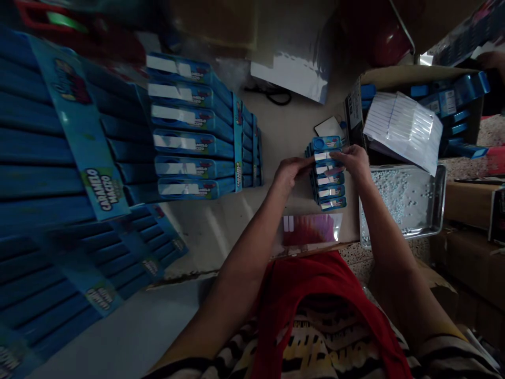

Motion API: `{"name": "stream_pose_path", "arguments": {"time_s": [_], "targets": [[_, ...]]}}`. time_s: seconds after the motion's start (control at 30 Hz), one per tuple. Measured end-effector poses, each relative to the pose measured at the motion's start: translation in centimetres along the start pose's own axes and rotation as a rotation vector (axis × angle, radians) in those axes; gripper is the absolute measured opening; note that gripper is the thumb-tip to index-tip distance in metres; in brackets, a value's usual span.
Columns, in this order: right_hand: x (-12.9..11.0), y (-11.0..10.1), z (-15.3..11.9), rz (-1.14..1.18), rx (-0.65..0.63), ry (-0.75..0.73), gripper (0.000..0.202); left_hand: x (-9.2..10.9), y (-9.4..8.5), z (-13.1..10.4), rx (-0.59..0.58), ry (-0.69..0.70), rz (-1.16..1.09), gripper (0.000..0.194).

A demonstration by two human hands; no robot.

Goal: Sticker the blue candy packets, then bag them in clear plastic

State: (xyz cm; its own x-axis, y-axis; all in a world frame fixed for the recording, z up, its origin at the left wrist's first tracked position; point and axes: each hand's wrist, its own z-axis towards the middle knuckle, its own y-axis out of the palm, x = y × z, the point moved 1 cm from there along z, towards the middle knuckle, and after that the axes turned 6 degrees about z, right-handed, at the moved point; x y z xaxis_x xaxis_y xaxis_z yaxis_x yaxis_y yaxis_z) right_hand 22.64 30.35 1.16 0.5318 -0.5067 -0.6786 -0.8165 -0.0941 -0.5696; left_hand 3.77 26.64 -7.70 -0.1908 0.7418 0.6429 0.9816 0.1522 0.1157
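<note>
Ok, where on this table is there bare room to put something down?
Bare table shows between the big blue box stacks and the small stack under both hands, and nearer, left of the pink sheet. The right side is crowded: metal tray and cardboard box.

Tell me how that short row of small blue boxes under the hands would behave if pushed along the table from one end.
The row of small blue boxes would probably buckle sideways, since nothing visible binds the separate boxes. Each looks like thin card, so likely light and easily dented. Both the left hand and right hand rest on its far end, which suggests it needs steadying.
</note>
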Motion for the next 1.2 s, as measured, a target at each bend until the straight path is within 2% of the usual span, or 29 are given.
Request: {"name": "stream_pose_path", "arguments": {"time_s": [0.07, 0.13, 0.17, 0.2, 0.23, 0.27, 0.37, 0.43, 0.5, 0.63, 0.8, 0.87, 1.0, 1.1, 1.2], "targets": [[-0.3, -0.5, -0.8, 0.108, 0.044, -0.032, 0.039, -0.4, -0.1, -0.3, 0.128, 0.039, 0.02, 0.034], [-0.8, -1.1, -1.8, 0.194, 0.106, -0.082, 0.039, -0.5, -0.3, -1.7, 0.328, 0.221, 0.054, 0.029], [-1.0, -1.4, -2.3, 0.219, 0.124, -0.106, 0.039, -0.4, -0.3, -2.8, 0.394, 0.331, 0.074, 0.026], [-1.2, -1.6, -2.7, 0.229, 0.137, -0.124, 0.038, -0.2, -0.3, -4.1, 0.404, 0.421, 0.09, 0.025], [-1.4, -1.7, -3.0, 0.23, 0.145, -0.14, 0.038, 0.0, -0.1, -5.5, 0.352, 0.478, 0.098, 0.026], [-1.6, -1.7, -3.2, 0.227, 0.151, -0.155, 0.038, 0.3, 0.1, -6.8, 0.249, 0.499, 0.093, 0.03], [-1.9, -1.6, -3.5, 0.214, 0.161, -0.198, 0.037, 1.1, 1.2, -10.0, -0.091, 0.471, 0.025, 0.048], [-2.0, -1.3, -3.7, 0.196, 0.17, -0.216, 0.038, 1.5, 2.0, -11.1, -0.172, 0.468, 0.006, 0.059], [-2.2, -1.0, -3.9, 0.176, 0.181, -0.218, 0.04, 1.7, 2.4, -11.4, -0.138, 0.477, 0.025, 0.057], [-2.5, -0.6, -4.4, 0.254, 0.151, -0.174, 0.047, 1.7, 2.3, -11.1, -0.058, 0.435, 0.039, 0.041], [-2.4, -0.9, -4.1, 0.429, -0.106, -0.007, 0.059, 2.9, 0.0, -9.6, -0.055, 0.358, 0.076, 0.038], [-2.3, -0.9, -3.7, 0.432, -0.137, 0.021, 0.066, 3.7, -0.9, -8.5, -0.085, 0.341, 0.116, 0.037], [-2.4, -0.1, -2.4, 0.389, -0.031, -0.084, 0.058, 5.4, -1.9, -5.8, -0.132, 0.349, 0.202, 0.031], [-2.7, 0.7, -1.1, 0.278, 0.059, -0.182, 0.045, 6.2, -2.0, -4.0, -0.078, 0.381, 0.278, 0.027], [-3.0, 1.2, 0.0, 0.121, 0.093, -0.223, 0.034, 6.5, -1.9, -2.8, -0.012, 0.382, 0.311, 0.026]]}}
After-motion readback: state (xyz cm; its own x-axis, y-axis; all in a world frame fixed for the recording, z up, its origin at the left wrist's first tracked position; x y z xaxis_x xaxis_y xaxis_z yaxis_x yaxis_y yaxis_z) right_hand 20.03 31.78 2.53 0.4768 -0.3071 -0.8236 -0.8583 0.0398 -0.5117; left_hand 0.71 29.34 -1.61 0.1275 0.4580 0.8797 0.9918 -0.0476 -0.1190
